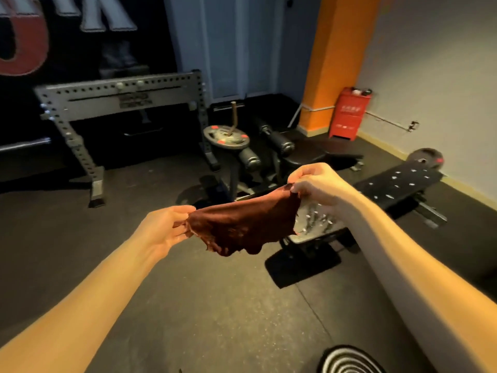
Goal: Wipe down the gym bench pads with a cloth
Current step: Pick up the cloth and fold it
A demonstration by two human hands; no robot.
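Note:
A dark red cloth hangs stretched between both hands in mid-air at the centre of the head view. My left hand pinches its left corner. My right hand pinches its upper right corner, held higher. Behind and below the cloth runs the black gym bench, its long pad marked with pale spots and stretching back to the right. The near pad shows beside the cloth with a bright sheen and is partly hidden by it.
A grey perforated steel rack stands at the back left. Weight plates on a post and black roller pads sit behind the bench. A red box stands by the orange pillar. Dark rubber floor spreads in front.

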